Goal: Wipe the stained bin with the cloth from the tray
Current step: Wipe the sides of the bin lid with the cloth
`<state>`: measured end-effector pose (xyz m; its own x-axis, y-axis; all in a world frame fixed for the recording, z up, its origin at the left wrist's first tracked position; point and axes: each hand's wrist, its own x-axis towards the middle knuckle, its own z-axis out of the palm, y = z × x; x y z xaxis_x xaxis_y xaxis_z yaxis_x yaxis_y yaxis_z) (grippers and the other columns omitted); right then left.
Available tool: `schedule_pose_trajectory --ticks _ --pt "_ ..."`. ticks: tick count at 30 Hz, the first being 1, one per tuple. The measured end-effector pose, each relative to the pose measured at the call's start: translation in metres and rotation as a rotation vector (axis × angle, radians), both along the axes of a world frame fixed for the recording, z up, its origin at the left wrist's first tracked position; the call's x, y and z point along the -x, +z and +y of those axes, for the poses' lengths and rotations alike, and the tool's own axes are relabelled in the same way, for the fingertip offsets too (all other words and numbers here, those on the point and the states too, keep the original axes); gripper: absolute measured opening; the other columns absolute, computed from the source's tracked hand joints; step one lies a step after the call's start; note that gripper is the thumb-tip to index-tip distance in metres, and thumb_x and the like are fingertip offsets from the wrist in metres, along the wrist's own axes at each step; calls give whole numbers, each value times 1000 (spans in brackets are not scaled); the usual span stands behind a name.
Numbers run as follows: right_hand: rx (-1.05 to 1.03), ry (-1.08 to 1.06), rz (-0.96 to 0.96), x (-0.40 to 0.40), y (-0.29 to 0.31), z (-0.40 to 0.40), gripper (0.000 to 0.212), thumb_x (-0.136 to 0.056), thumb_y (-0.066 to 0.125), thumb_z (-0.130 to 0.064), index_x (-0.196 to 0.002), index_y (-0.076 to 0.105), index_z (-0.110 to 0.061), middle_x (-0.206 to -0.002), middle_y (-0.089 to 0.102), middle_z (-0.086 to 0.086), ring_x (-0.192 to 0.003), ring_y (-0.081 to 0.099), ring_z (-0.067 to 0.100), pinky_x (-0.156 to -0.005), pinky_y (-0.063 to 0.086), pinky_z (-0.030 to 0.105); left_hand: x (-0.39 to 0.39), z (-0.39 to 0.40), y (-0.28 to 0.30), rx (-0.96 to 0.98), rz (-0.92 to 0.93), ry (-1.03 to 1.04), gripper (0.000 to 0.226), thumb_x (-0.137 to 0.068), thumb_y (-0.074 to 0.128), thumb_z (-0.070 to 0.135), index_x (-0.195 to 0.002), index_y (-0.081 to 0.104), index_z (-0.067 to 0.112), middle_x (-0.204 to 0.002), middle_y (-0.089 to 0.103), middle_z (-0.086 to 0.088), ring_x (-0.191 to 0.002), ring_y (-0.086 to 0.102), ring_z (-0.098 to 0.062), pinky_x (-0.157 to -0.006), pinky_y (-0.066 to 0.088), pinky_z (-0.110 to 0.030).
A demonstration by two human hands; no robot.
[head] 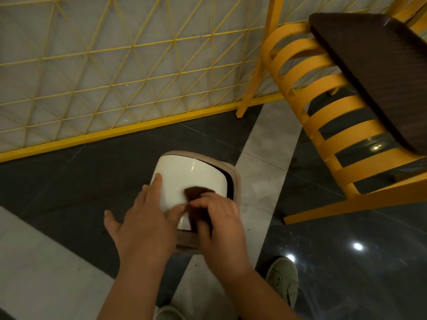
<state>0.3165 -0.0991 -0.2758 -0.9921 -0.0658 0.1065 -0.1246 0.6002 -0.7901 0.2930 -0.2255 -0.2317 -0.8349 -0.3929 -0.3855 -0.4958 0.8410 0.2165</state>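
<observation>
Tiled floor (69,176): right hand (219,218) presses cloth (196,192) on bin (191,174); chair (323,107) near.

The place looks like a café or restaurant dining area, or a similar public indoor seating space. The polished floor (346,262) is laid in dark glossy stone crossed by pale marble-like bands and mirrors round ceiling lights. A yellow metal partition (115,72) with a triangular wire lattice over a pale panel runs along the floor's far side. Beside it stands a yellow wooden chair (323,107) with a curved slatted back and a dark brown seat, furniture of a matched, decorative colour scheme.
</observation>
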Motion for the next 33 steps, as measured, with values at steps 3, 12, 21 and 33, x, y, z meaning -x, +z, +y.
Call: schedule_pose_trajectory --ticks 3,12,21,33 --pt "62 -175 -212 14 -17 20 24 -92 54 -19 -106 57 -38 -114 58 -16 -104 48 -6 -98 44 17 0 0 1 -16 2 1 71 -92 43 58 -151 6 43 -160 24 7 -138 39 -22 -117 -3 -55" --pt "26 97 77 -13 0 9 33 -80 50 -13 -105 62 -30 -113 61 -15 -111 50 0 -100 35 11 1 0 -2 6 -1 -10 70 -93 40 58 -151 3 44 -161 21 6 -141 36 -23 -117 -3 -56" --pt "60 -274 -371 36 -16 27 18 -95 54 -23 -104 55 -38 -107 59 -17 -98 55 1 -98 50 33 1 2 2 -24 4 -4 72 -92 43 58 -151 4 43 -161 20 7 -141 37 -22 -117 -4 -55" --pt "54 -133 -124 24 -2 2 26 -90 55 -17 -108 58 -35 -113 58 -16 -106 48 -3 -91 37 7 1 2 2 -9 -1 3 73 -92 44 57 -152 4 42 -162 18 6 -140 36 -22 -117 -3 -55"
